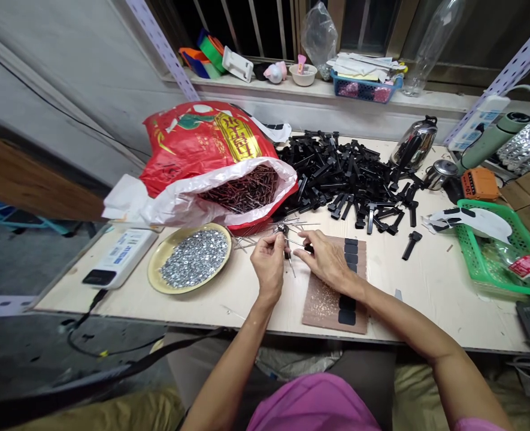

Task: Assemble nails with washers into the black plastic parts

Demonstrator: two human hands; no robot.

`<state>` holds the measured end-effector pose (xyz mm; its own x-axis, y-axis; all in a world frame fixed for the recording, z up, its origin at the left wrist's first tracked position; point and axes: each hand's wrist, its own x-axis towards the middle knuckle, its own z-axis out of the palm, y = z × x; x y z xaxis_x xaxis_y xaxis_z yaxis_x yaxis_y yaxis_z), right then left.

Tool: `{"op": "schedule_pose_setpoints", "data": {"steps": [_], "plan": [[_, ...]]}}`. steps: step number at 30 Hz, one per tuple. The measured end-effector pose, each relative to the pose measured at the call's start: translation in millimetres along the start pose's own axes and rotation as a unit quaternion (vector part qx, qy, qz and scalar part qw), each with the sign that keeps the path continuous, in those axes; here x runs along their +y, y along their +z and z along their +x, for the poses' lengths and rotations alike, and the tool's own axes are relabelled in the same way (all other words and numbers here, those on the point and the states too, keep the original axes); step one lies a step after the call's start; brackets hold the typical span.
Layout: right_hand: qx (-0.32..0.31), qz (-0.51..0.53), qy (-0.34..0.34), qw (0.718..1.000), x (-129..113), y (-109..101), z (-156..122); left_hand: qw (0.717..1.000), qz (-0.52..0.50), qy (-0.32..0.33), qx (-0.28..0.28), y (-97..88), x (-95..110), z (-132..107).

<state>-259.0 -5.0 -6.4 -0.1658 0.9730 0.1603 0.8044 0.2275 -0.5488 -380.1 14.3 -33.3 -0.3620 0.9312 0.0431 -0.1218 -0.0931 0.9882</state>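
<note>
My left hand (268, 263) pinches a small black plastic piece (284, 233) with a thin metal pin through it. My right hand (325, 258) grips a metal pin (290, 264) and touches the same black piece from the right. Both hands hover over the front middle of the table, above loose metal pins (287, 226). A brown cardboard sheet (332, 299) with black pads lies under my right wrist. A gold dish (157, 263) full of small silver parts sits left of my left hand.
A red and white bag (193, 155) of dark pins lies open at the back left. A heap of black plastic pieces (350, 173) fills the back middle. A green basket (471, 251) stands right, a white scale (121, 257) left, a steel kettle (415, 143) behind.
</note>
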Motion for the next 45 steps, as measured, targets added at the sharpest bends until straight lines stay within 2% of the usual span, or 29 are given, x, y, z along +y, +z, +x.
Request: {"op": "schedule_pose_setpoints", "data": {"steps": [4,7,13,18,25,31,34,37,39,41,45], "plan": [[0.055,-0.076,-0.028,0.995,8.3,-1.3,-9.9,0.999,-0.011,-0.027,-0.024,2.0,3.0,-2.7],[0.094,-0.096,-0.035,0.990,19.8,-4.5,-16.1,0.993,-0.062,-0.078,-0.062,6.0,3.6,-12.2],[0.131,-0.127,-0.009,0.983,45.7,-17.7,-34.7,0.964,-0.156,-0.176,-0.125,17.5,-1.3,-34.2],[0.162,-0.147,-0.025,0.975,53.7,-24.0,-49.3,0.954,-0.157,-0.215,-0.140,28.7,-7.2,-40.5],[0.245,-0.238,-0.089,0.936,49.6,-16.4,-57.1,0.966,-0.123,-0.188,-0.127,32.9,-11.0,-41.2],[0.248,-0.299,-0.116,0.914,47.9,-8.7,-58.5,0.984,-0.065,-0.128,-0.107,35.4,-16.1,-48.3],[0.233,-0.291,-0.080,0.924,48.2,-4.6,-57.1,0.991,-0.034,-0.086,-0.098,37.1,-16.4,-51.3],[0.165,-0.232,-0.001,0.959,47.3,-3.5,-55.2,0.993,-0.020,-0.060,-0.101,37.6,-15.8,-50.4],[0.122,-0.184,0.021,0.975,45.8,-4.9,-54.2,0.993,-0.013,-0.055,-0.101,37.1,-16.0,-48.2],[0.114,-0.169,0.002,0.979,44.0,-6.5,-53.4,0.993,-0.010,-0.060,-0.097,36.2,-16.8,-46.1],[0.141,-0.227,-0.039,0.963,42.5,-5.1,-50.7,0.992,-0.011,-0.076,-0.098,35.2,-19.3,-44.8]]}}
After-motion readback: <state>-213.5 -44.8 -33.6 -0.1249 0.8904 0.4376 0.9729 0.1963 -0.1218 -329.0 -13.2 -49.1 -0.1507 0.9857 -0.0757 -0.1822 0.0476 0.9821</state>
